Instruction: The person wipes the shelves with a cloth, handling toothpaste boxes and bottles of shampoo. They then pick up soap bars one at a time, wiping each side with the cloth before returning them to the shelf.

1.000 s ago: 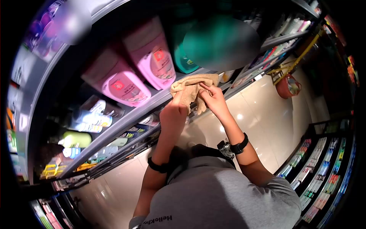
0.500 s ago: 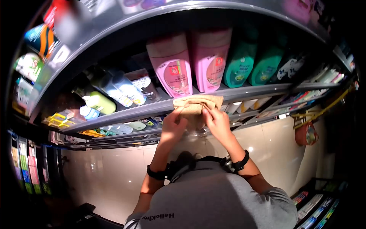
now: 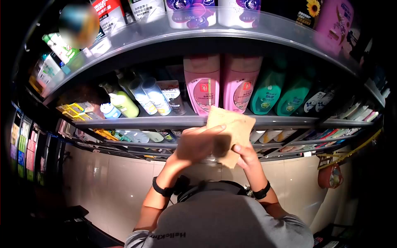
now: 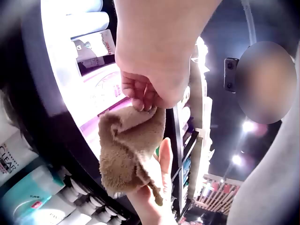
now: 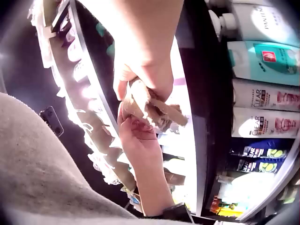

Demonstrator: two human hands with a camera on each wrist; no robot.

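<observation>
A tan cloth (image 3: pixel 236 127) is held up between both hands, before the shelf edge below two pink bottles (image 3: pixel 202 89). My left hand (image 3: pixel 194 144) lies against its left side; in the left wrist view the curled fingers of the left hand (image 4: pixel 152 70) pinch the cloth's upper edge (image 4: pixel 129 150). My right hand (image 3: pixel 248 157) grips its lower right part, thumb on the front. From the right wrist view, the cloth (image 5: pixel 152 108) is bunched in the right hand (image 5: pixel 145 61), with the left hand (image 5: pixel 140 140) touching it from below.
Green bottles (image 3: pixel 268 93) stand right of the pink ones; a pale green pump bottle (image 3: pixel 123 101) and blue-white tubes (image 3: pixel 156 96) stand left. The upper shelf edge (image 3: pixel 198 31) curves above. A reddish basket (image 3: pixel 330 177) is on the floor at right.
The view has turned toward the shelf and levelled. The cloth has gone from a folded bundle to a flatter, upright piece, and the left hand has spread across its side.
</observation>
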